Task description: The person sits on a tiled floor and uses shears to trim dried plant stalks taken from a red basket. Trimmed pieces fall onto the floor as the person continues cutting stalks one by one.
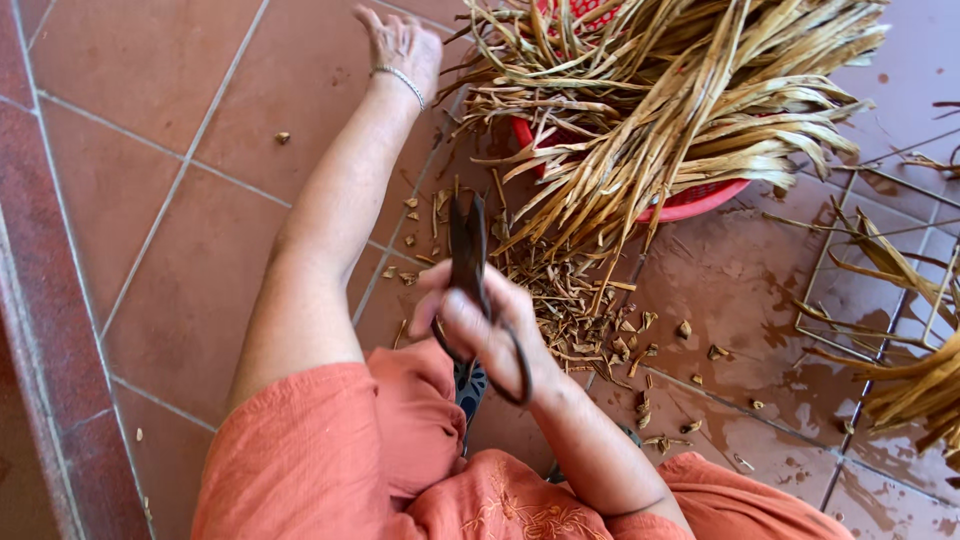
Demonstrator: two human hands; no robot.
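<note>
A basket (700,200) is sitting on the tiled floor (180,200) ahead of the person, with a heap of dried leaves (680,90) lying in it and spilling over its near rim. Cut scraps (590,320) are lying on the floor between the basket and the person's knees, and a wire rack (880,270) bearing more leaves is lying at the right. The left hand (400,40) is reaching to the floor left of the basket, while the right hand (480,330) is holding scissors (468,250) just behind the scraps.

Soft, even daylight fills the scene, bright without harsh shadows. Right of the red basket (700,200) the wet floor tiles (740,280) shine faintly. The near orange sleeves (330,450) look slightly soft.
</note>
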